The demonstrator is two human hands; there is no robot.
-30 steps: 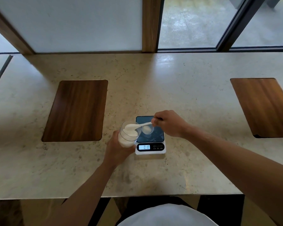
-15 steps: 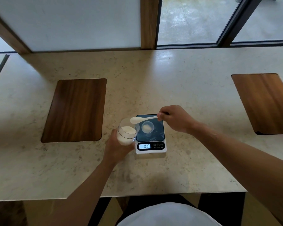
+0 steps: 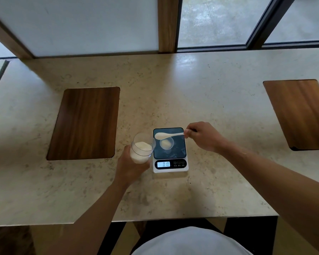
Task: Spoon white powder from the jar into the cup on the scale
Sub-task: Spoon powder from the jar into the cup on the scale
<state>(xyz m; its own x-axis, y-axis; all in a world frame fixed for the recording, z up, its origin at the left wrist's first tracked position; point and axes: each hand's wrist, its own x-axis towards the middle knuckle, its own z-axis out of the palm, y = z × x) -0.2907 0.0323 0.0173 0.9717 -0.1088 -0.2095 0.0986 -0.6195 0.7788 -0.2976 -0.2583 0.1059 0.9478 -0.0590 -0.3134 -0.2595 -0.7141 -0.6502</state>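
A clear jar (image 3: pixel 141 150) about half full of white powder is tilted toward the scale, gripped from below by my left hand (image 3: pixel 129 167). My right hand (image 3: pixel 203 136) pinches the handle of a white spoon (image 3: pixel 167 135), whose bowl hovers just above the far rim of a small clear cup (image 3: pixel 166 143). The cup holds a little white powder and stands on the dark platform of a white digital scale (image 3: pixel 180 153). The scale's display reads 0.10.
The pale stone counter (image 3: pixel 191 92) has a dark wooden inset (image 3: pixel 85 123) to the left and another wooden inset (image 3: pixel 300 113) at the far right. Windows and a wooden post run behind. The counter's front edge is close to my body.
The spoon has come out of the jar and travelled right, now over the cup on the scale. The jar stays in my left hand. The display still reads 0.10.
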